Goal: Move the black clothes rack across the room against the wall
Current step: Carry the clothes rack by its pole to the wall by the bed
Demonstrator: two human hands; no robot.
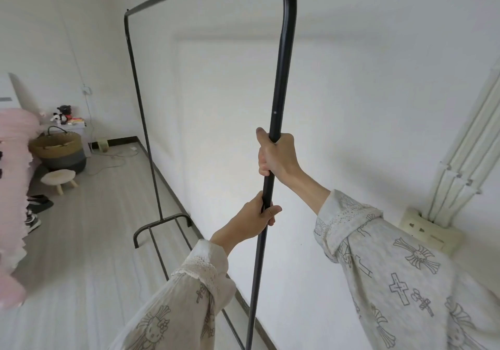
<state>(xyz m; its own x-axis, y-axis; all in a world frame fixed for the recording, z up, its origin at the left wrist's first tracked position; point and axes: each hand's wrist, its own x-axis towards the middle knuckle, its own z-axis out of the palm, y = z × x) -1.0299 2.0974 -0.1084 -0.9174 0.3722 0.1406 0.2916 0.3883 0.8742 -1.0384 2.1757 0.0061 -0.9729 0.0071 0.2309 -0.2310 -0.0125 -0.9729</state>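
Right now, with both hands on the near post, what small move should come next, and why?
Probably ease the rack sideways the last bit toward the wall, then let go. The right hand and left hand both grip the near post, and the far foot already sits close to the baseboard, so the rack looks nearly parallel to the wall and almost placed.

The tall black metal clothes rack (pixel 281 79) stands at twelve o'clock, beside the white wall (pixel 351 92). At ten o'clock a woven straw basket (pixel 58 149) sits behind a small round wooden stool (pixel 59 179).
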